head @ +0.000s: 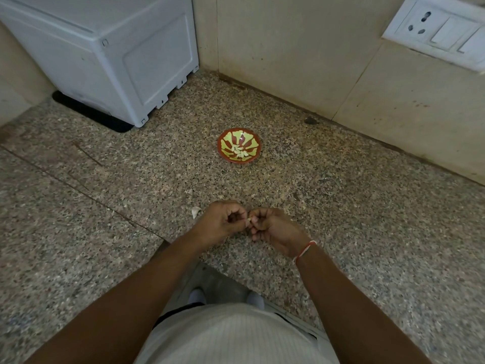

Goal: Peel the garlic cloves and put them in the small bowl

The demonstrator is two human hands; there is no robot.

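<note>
A small red and green patterned bowl (238,145) sits on the speckled stone counter (341,206), holding several pale peeled garlic cloves (240,152). Nearer to me, my left hand (223,219) and my right hand (275,228) meet over the counter. Both pinch one small garlic clove (248,219) between their fingertips; most of it is hidden by the fingers. An unpeeled garlic clove (195,212) lies on the counter just left of my left hand.
A white plastic appliance (110,56) on a black mat stands at the back left. Beige tiled walls (301,53) close the corner behind the bowl. A wall socket with switches (443,30) is at the upper right. The counter's front edge runs below my forearms.
</note>
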